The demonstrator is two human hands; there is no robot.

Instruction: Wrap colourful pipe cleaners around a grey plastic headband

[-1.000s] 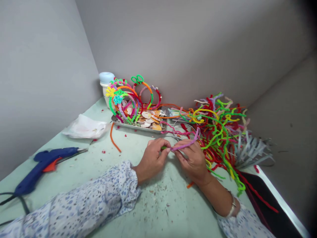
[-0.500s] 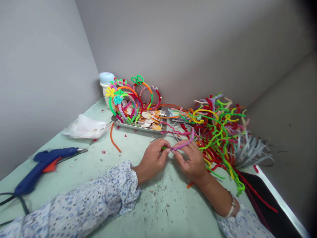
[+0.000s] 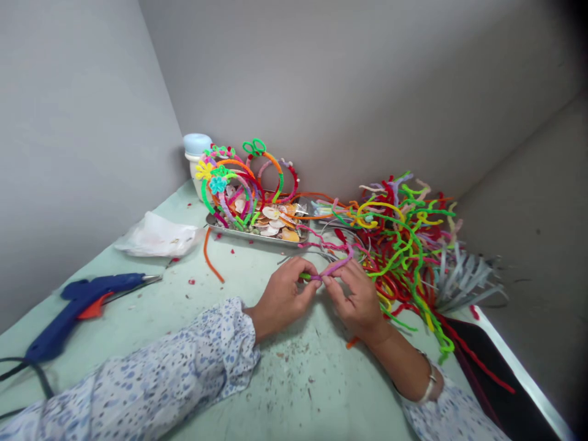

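Note:
A purple pipe cleaner (image 3: 339, 264) runs between my hands, its free end curving up over the right fingers. My left hand (image 3: 287, 294) pinches it at the left, where a bit of green pipe cleaner (image 3: 305, 277) shows between the fingers. Just to the right, my right hand (image 3: 356, 300) grips the purple length between thumb and fingers. The fingertips of both hands are close together above the table, and what lies inside the left grip is mostly hidden.
Behind my hands, a metal tray (image 3: 257, 236) holds shells and decorated headbands (image 3: 275, 165). A heap of colourful pipe cleaners (image 3: 404, 233) lies to the right, beside grey strips (image 3: 468, 282). At left are a blue glue gun (image 3: 92, 300), a white plastic bag (image 3: 158, 236) and a lidded container (image 3: 197, 147).
The free end of the purple pipe cleaner has come down and left, closer to my right fingers. More purple shows between my fingertips, which are slightly farther apart.

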